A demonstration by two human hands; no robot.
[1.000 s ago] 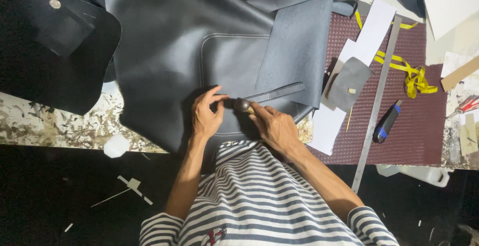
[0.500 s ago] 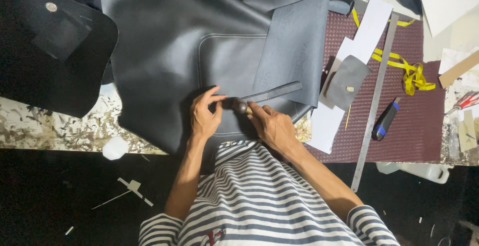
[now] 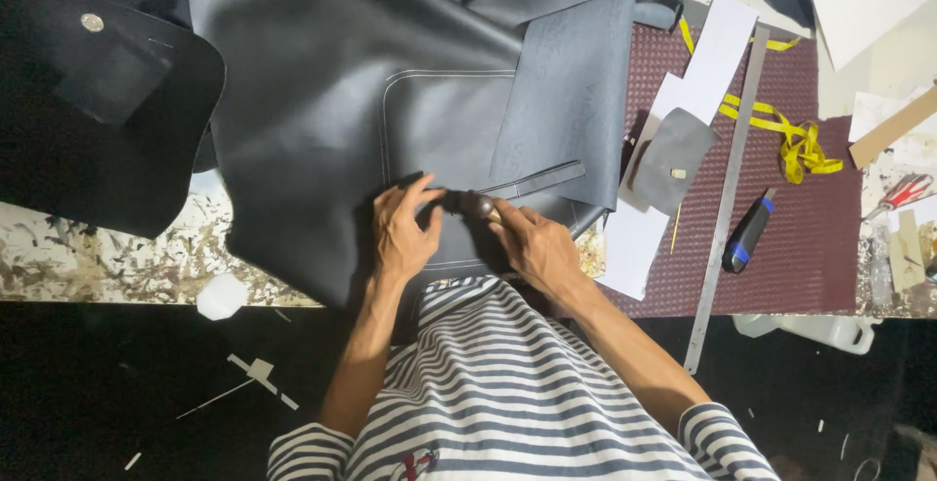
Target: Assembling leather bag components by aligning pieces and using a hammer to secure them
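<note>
Change: almost none since a second ago; both hands stay put.
Left hand [image 3: 398,232]: flat, pinning dark leather panel [image 3: 332,120].
Right hand [image 3: 535,247]: grip closed around small dark tool [image 3: 470,205], pressed at the stitched seam.

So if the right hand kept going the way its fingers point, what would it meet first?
The right hand points up-left, so it would likely meet the left hand's fingertips first, resting on the dark leather sheet; depth is hard to judge.

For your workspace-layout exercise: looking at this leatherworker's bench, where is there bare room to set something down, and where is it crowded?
Free: the maroon cutting mat right of the long steel ruler, below the yellow tape measure; and the speckled bench edge left of the dark grey leather sheet. Crowded: around both hands, and the paper-strewn right end.
</note>
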